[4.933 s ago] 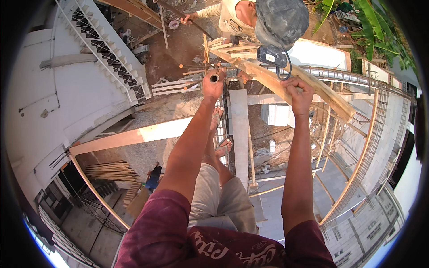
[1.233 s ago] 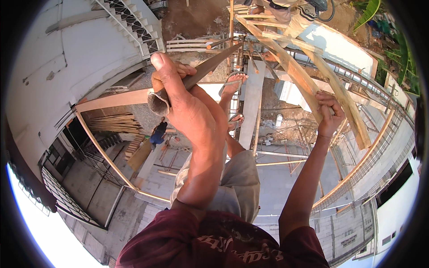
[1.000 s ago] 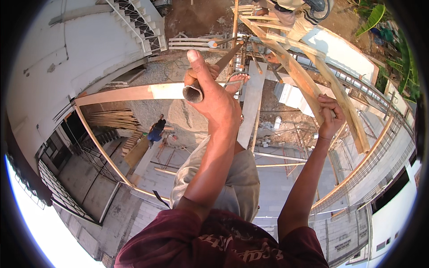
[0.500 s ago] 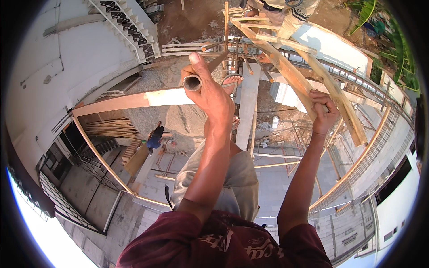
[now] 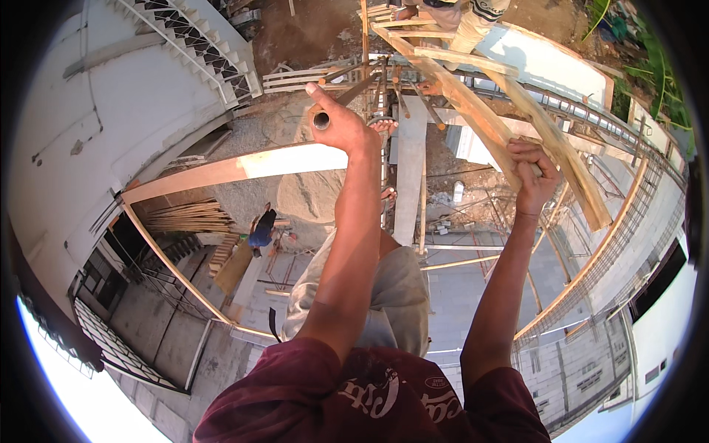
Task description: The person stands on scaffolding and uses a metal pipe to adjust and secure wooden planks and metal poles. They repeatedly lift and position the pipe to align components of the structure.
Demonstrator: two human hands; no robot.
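Note:
My left hand (image 5: 343, 127) is wrapped round a metal pipe (image 5: 320, 120), thumb stretched along the outside. The pipe's round hollow end faces me, and its shaft runs away toward the upper middle; its far end is hard to make out among the other bars. At the right, my right hand (image 5: 533, 173) is closed with fingers curled at the near end of a long wooden plank (image 5: 473, 107). A second wooden beam (image 5: 565, 162) slants just to the right of that hand. My sandalled feet show partly beyond my knees, by a narrow grey board (image 5: 410, 177).
Another person's legs (image 5: 473, 29) are at the far top, near the planks. Far below on the left stands a person in blue (image 5: 261, 230). A long wooden board (image 5: 236, 168) crosses at left, and wire-mesh reinforcement (image 5: 620, 236) curves along the right. A stack of poles (image 5: 188, 218) lies below.
My left hand has moved slightly farther away, and the pipe has tilted, so its open end looks smaller. The right hand stays at the plank. The view has shifted a little.

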